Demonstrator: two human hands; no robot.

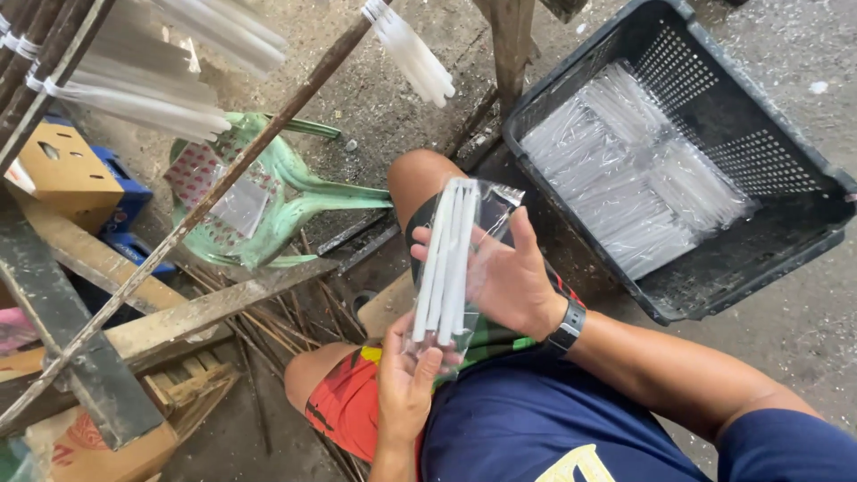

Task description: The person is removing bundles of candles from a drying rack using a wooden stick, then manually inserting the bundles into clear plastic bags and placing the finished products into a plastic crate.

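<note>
The person sits with a clear plastic bag of white candles point(444, 263) held over the lap, between both hands. The left hand point(406, 384) grips the bag's near, lower end, thumb pressed against the plastic; the right hand point(504, 272), a black watch point(566, 328) on its wrist, lies open behind the bag with fingers spread, supporting the candles from the side.

To handle this well, I judge the candles should stay parallel and level at their ends, the lower grip firm so none slide out, and the spread fingers light so the thin sticks do not snap.

To the far right a dark perforated plastic crate point(786, 152) sits on the concrete floor, holding many flat, clear-wrapped packs point(629, 170) in layers. At the far left more white candles point(143, 103) hang in bunches from a wooden frame. A green plastic chair point(295, 192) carries a small clear packet with a red pattern point(214, 183). A tan cardboard box point(62, 165) rests on blue boxes at the left edge.
</note>
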